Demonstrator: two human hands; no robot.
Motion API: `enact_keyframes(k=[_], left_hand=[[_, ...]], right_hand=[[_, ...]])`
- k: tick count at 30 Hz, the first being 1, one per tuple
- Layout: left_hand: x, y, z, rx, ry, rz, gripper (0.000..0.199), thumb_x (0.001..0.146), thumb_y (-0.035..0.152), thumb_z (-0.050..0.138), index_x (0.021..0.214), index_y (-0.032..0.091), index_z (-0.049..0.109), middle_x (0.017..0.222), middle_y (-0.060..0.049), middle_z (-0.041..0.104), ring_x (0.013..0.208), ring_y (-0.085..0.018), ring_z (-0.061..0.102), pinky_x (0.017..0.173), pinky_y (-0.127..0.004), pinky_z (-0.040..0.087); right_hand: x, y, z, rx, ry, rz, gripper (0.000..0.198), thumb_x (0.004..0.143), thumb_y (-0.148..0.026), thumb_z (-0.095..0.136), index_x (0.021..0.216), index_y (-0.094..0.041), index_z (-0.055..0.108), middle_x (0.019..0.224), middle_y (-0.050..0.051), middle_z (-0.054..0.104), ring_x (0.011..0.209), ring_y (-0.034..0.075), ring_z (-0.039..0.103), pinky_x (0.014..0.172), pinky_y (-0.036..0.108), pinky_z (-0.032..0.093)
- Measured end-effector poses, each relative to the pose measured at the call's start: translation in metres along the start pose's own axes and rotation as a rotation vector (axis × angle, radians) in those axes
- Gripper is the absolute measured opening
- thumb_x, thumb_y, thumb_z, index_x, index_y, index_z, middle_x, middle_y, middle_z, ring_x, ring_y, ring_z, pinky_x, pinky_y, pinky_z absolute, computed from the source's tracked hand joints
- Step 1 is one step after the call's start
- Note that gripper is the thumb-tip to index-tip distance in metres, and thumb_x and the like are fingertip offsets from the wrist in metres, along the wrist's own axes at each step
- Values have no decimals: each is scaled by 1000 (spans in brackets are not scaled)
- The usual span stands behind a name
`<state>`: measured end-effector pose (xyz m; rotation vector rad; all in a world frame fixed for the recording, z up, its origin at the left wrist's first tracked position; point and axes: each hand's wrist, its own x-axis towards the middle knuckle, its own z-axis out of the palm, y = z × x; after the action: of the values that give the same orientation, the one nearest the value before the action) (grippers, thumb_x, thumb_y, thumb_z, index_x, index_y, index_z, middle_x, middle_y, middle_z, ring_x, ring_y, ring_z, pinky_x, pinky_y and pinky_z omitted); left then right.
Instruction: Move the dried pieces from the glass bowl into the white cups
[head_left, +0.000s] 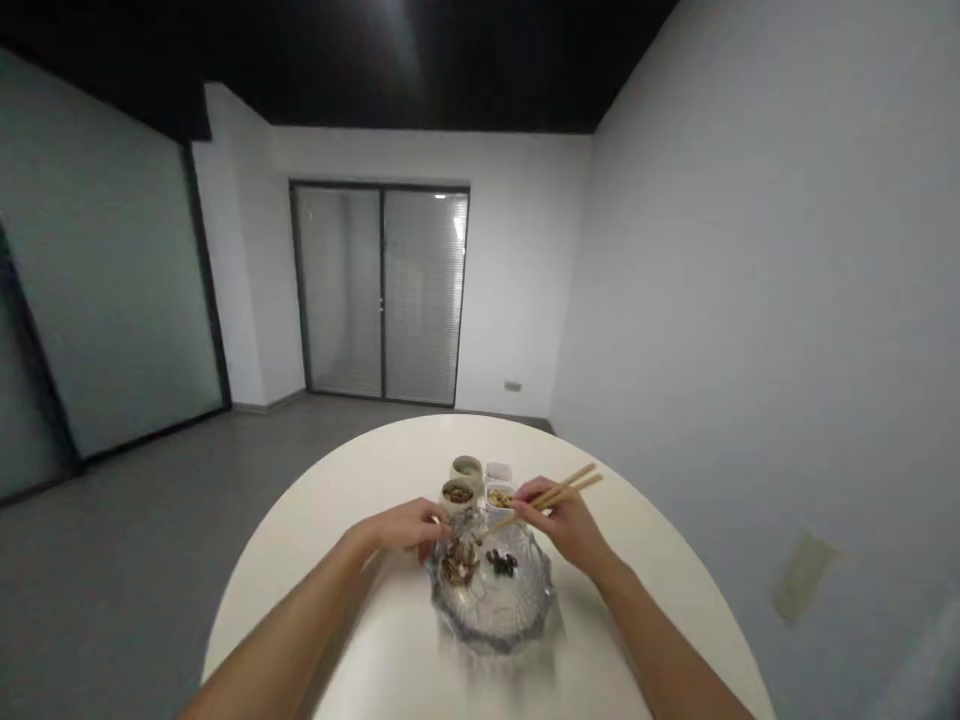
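A scalloped clear glass bowl (pixel 491 618) stands near the middle of the round table. Inside it, a pile of thin brown dried pieces (pixel 459 562) lies on the left and a small cluster of dark pieces (pixel 501 563) on the right. My left hand (pixel 409 527) is closed at the bowl's left rim, its fingers bent over the edge. A pair of wooden chopsticks (pixel 564 488) is gripped in my right hand (pixel 562 520). Their tips reach over the far part of the bowl; a small brown bit is near them, and I cannot tell whether it is pinched.
Behind the bowl are a round cup with brown pieces (pixel 457 494), a greenish round cup (pixel 466 468), a white square tub with pale yellowish pieces (pixel 498 494) and another white tub (pixel 499 471). The white table (pixel 315 530) has a curved edge. A white wall (pixel 750 300) rises on the right.
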<state>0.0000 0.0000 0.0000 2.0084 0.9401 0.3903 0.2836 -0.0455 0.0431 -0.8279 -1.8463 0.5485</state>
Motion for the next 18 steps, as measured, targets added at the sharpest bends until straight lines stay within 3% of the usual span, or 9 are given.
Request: enact_keyframes(k=[7,18], left_hand=[[-1,7,0,46,9,-21,34,81,50,53,83,17,61,55,3,54,47,-14,52,41,-21,33],[-4,14,-1,64,-7,-29,38,82,52,53,87,16,63,59,1,57,51,-15,55,44,-22,34]], right_hand=[[-3,7,15,41,298,-109,10,83,-30,73,80,-22,71,76,2,71,70,18,66,66,29,54],[0,20,33,-11,272,-86,14,86,-35,71,84,-21,73,80,4,72,76,20,67,73,34,55]])
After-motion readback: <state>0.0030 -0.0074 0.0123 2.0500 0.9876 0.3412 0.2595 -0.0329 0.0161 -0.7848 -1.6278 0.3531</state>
